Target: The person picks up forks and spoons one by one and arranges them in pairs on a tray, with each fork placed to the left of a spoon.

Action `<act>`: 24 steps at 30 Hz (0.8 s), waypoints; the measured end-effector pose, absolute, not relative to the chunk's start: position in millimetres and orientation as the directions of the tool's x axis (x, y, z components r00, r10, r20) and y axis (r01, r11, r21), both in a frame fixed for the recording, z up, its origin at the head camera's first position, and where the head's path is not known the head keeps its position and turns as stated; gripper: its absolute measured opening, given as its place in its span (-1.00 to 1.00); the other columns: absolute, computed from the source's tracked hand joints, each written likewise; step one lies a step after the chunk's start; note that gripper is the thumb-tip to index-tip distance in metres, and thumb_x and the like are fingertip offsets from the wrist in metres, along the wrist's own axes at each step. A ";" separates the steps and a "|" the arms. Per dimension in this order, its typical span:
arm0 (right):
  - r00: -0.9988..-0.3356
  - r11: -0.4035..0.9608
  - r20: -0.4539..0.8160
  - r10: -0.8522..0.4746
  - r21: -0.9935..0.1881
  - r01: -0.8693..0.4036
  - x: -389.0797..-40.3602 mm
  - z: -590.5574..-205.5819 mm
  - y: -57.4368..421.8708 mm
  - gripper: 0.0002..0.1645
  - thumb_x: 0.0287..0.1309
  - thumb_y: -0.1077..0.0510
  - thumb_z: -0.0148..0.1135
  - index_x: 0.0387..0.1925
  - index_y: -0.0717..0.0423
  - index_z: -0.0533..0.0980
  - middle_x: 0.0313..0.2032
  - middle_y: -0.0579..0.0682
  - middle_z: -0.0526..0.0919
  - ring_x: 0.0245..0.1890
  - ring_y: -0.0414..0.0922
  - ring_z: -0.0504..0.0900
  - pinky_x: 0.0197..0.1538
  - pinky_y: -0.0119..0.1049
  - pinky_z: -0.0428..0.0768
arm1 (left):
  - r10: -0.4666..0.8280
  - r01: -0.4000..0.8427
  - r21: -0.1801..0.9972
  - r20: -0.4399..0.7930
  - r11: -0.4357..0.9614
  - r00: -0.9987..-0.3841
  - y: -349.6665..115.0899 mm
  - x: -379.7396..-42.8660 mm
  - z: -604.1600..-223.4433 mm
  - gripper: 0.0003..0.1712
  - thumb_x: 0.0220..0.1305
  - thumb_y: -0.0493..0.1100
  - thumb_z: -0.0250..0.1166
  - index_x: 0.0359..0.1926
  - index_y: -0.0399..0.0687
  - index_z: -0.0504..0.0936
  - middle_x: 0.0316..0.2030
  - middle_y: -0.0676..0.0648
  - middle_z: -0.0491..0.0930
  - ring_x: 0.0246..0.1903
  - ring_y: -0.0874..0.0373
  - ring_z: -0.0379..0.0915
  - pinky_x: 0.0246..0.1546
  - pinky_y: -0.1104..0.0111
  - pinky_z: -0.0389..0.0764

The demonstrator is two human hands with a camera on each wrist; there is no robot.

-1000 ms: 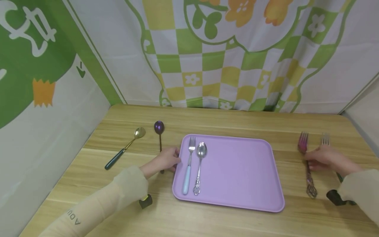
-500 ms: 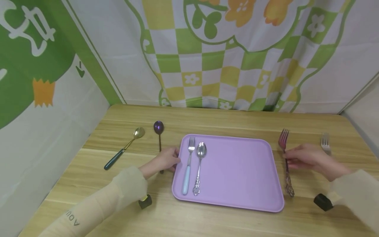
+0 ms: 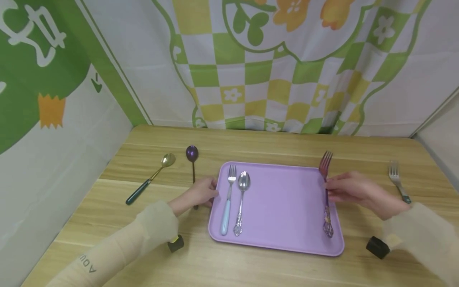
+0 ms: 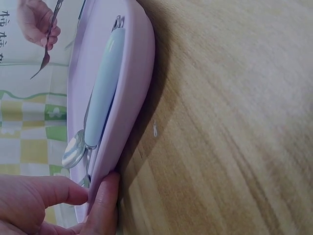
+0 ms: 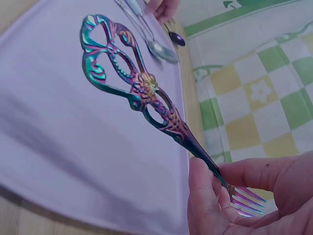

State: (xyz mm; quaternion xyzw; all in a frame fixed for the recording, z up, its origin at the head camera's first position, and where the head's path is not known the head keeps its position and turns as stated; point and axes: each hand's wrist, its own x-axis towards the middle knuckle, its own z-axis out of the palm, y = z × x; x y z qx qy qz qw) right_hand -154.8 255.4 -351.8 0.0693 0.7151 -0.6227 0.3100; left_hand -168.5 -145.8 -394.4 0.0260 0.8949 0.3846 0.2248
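Between thumb and fingers, my right hand (image 3: pixel 353 191) pinches a purple iridescent fork (image 3: pixel 326 199) by its neck, over the right edge of the lilac tray (image 3: pixel 283 207). In the right wrist view the ornate openwork handle of the fork (image 5: pixel 146 93) slants across the tray, tines beyond the fingers. My left hand (image 3: pixel 199 192) pinches the tray's left rim; the left wrist view shows its thumb and finger on that rim (image 4: pixel 132 73). Inside the tray, at the left, a fork with a pale blue handle (image 3: pixel 226 215) lies beside a silver spoon (image 3: pixel 244 182).
Left of the tray lie a purple spoon (image 3: pixel 192 153), partly behind my left hand, and a gold spoon with a dark green handle (image 3: pixel 138 193). A silver fork with a green handle (image 3: pixel 394 173) rests at the right on the wooden table (image 3: pixel 279 147). A patterned curtain (image 3: pixel 258 91) hangs behind.
My right hand has carried the purple fork leftward from the table's right side to the tray's right edge, uncovering the green-handled fork. The left hand has stayed on the rim.
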 end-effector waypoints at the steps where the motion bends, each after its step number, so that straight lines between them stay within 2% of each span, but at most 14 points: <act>1: -0.800 0.209 -0.525 -0.290 -0.851 0.482 -154.5 -351.5 252.6 -0.71 0.34 0.38 -0.02 -0.39 0.08 0.57 -0.54 -0.13 0.68 -0.51 -0.31 0.68 -0.29 -0.50 0.75 | 0.217 -0.132 0.702 -0.384 0.700 -0.898 -145.4 -168.5 -394.0 -0.65 0.20 -0.44 0.12 0.02 -0.55 0.44 -0.16 -0.45 0.64 -0.37 -0.07 0.67 -0.46 0.35 0.78; 11: -0.815 0.172 -0.492 -0.305 -0.870 0.461 -154.3 -347.8 219.0 -0.70 0.32 0.37 0.03 -0.46 0.05 0.56 -0.55 -0.15 0.63 -0.50 -0.33 0.65 -0.28 -0.51 0.75 | 0.201 -0.145 0.699 -0.388 0.700 -0.899 -145.6 -168.9 -394.5 -0.62 0.22 -0.43 0.12 0.06 -0.54 0.43 -0.14 -0.44 0.63 -0.34 -0.05 0.67 -0.42 0.35 0.79; 24: -0.791 0.080 -0.488 -0.368 -0.865 0.496 -154.7 -348.7 179.7 -0.72 0.31 0.37 0.06 -0.46 0.07 0.57 -0.52 -0.13 0.63 -0.45 -0.31 0.64 -0.21 -0.47 0.76 | 0.203 -0.148 0.704 -0.389 0.695 -0.899 -145.3 -168.2 -395.1 -0.60 0.22 -0.44 0.12 0.08 -0.56 0.42 -0.14 -0.44 0.62 -0.33 -0.05 0.67 -0.42 0.35 0.79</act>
